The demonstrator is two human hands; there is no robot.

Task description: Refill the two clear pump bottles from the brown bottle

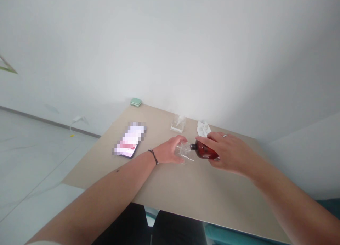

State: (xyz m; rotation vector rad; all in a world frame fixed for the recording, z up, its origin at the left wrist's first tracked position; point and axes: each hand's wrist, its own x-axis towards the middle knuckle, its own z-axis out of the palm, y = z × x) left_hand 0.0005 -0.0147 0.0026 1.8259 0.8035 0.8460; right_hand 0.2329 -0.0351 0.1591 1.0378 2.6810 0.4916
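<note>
Head view: your left hand [170, 151] curls round the glass [185, 154], steadying it, while your right hand [230, 150] grips the bottle [205, 150], tipped so its neck meets the rim.

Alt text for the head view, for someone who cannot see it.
The right hand holds a dark red bottle tipped sideways, neck toward a small clear container that the left hand grips on a beige table. Nearby lie a phone, a white cloth and a green case.
</note>
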